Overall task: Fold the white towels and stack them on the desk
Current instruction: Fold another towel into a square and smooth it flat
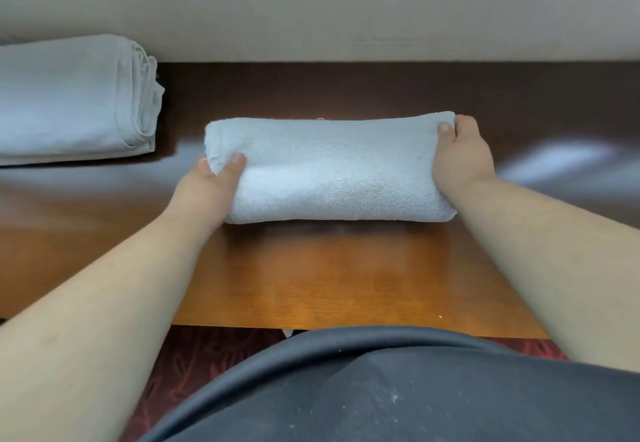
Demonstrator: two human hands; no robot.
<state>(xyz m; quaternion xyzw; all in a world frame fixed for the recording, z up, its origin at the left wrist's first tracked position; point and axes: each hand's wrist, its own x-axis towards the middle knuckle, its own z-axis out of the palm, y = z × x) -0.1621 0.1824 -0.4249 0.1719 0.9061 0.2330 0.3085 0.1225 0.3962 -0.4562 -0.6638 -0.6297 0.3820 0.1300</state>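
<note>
Head view shows left hand (211, 178) and right hand (460, 154) each keeping a pinching grip on the folded white towel (332, 167) mid-tabletop (346, 278); lift evenly, squaring edges, toward the stack (72, 98) at ten o'clock.

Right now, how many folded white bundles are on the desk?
2. A folded terry towel lies mid-desk, gripped at its ends by both hands; a folded stack sits far left, partly cut off, its layers uncountable.

A glossy brown wooden desk (346, 285) meets the far wall. A folded white towel (332, 171) lies at its middle. A folded pale stack (69, 102) lies far left.
</note>
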